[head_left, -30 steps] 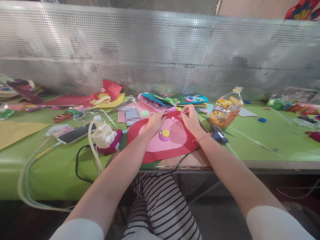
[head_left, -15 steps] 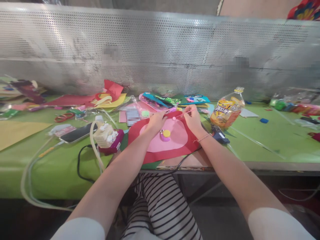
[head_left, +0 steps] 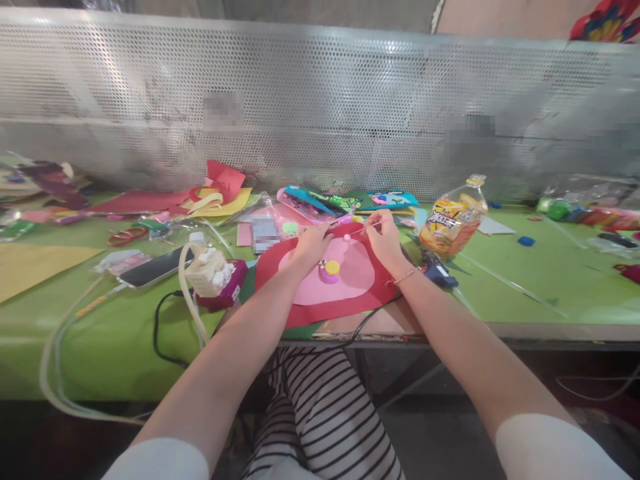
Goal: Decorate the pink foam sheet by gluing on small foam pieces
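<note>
A red foam sheet [head_left: 320, 308] lies on the green table [head_left: 110, 333] in front of me, with a pink oval piece [head_left: 350, 273] on top of it and a small yellow and purple figure [head_left: 329, 270] stuck on the pink. My left hand [head_left: 313, 243] rests closed at the far edge of the pink piece, pinching something small that I cannot make out. My right hand [head_left: 384, 235] is closed on a thin stick [head_left: 357, 230] with a small pink bead near its left end. The two hands are a short gap apart.
A tilted plastic bottle [head_left: 453, 219] and a blue glue gun [head_left: 435, 270] lie right of my hands. Left are a phone [head_left: 153, 267], a cream toy on a magenta box [head_left: 213, 273], red scissors [head_left: 125, 235] and paper scraps. A perforated metal screen [head_left: 320, 107] backs the table.
</note>
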A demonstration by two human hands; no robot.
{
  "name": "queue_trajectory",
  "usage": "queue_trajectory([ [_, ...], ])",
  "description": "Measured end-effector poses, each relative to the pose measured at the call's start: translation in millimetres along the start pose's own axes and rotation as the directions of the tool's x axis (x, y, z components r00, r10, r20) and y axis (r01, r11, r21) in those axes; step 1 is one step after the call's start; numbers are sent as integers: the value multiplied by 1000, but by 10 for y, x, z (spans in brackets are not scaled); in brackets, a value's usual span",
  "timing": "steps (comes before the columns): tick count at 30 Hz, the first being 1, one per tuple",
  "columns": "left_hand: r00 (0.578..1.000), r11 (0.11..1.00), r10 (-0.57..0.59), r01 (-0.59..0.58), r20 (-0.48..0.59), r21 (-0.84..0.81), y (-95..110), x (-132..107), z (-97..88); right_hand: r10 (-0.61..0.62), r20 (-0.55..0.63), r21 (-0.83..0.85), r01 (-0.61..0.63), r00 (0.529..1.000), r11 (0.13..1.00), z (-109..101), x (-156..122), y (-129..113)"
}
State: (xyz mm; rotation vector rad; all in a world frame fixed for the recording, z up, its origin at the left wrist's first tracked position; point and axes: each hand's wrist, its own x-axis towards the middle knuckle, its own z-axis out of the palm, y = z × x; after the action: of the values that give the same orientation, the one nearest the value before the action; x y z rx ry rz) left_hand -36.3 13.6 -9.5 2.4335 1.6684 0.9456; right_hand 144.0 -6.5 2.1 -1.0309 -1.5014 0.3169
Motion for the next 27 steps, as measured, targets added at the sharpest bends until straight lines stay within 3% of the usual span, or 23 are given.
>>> queue_trajectory([
  [13,1000,1000,-5,5,22,18,6,7,6,-57,160,-29,63,986,998,24,-50,-21],
  [20,999,1000,13,-14,39,15,-78,-3,85,-91,143,-92,105,985,990,38,-68,40],
  [27,994,1000,13,-15,109,13,-92,-13,100,-125,200,-77,143,972,987,63,-117,88],
])
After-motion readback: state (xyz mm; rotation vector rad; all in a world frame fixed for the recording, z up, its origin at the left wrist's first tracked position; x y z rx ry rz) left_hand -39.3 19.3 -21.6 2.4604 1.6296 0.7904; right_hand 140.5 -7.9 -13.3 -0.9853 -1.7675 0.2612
